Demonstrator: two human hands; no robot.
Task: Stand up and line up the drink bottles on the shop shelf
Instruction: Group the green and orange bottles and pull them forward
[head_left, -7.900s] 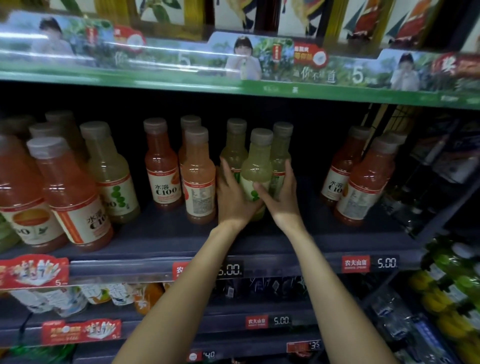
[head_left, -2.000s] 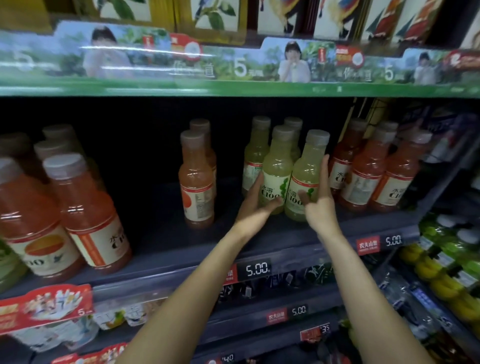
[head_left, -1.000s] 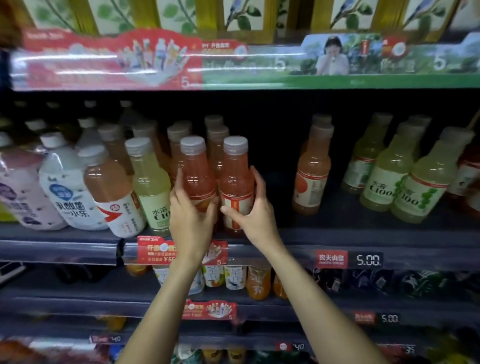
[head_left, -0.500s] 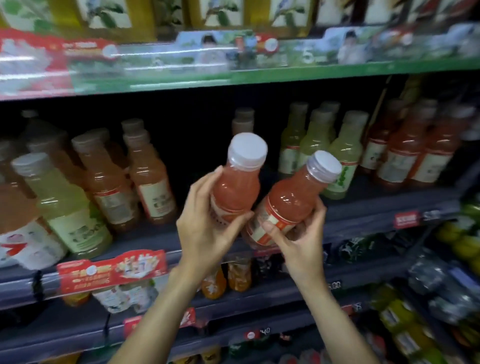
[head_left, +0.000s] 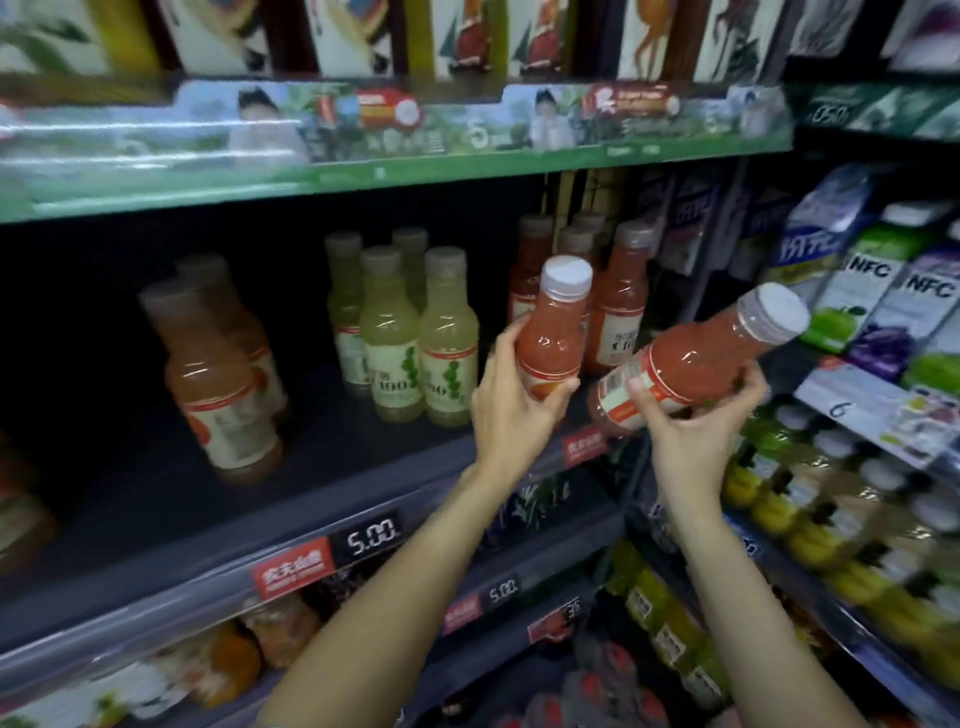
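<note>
My left hand (head_left: 511, 410) grips a red juice bottle (head_left: 553, 332) nearly upright, white cap up, just in front of the dark shelf (head_left: 332, 467). My right hand (head_left: 696, 436) grips a second red bottle (head_left: 696, 358) tilted steeply to the right, cap pointing up-right. Both bottles are off the shelf, in front of a group of standing red bottles (head_left: 621, 306) at the shelf's right end. Several green bottles (head_left: 415, 338) stand in a cluster left of them. Two orange bottles (head_left: 218, 374) stand further left.
A green-edged shelf (head_left: 395, 171) hangs overhead. Price tags (head_left: 371, 535) run along the shelf front. Juice cartons (head_left: 878, 291) fill the unit to the right, with yellow and green bottles (head_left: 810, 525) below. Lower shelves hold more drinks.
Both hands have carried the two red bottles to the right, past the green bottles, up to the red group. The right bottle has tipped further to the right. My view has swung right too.
</note>
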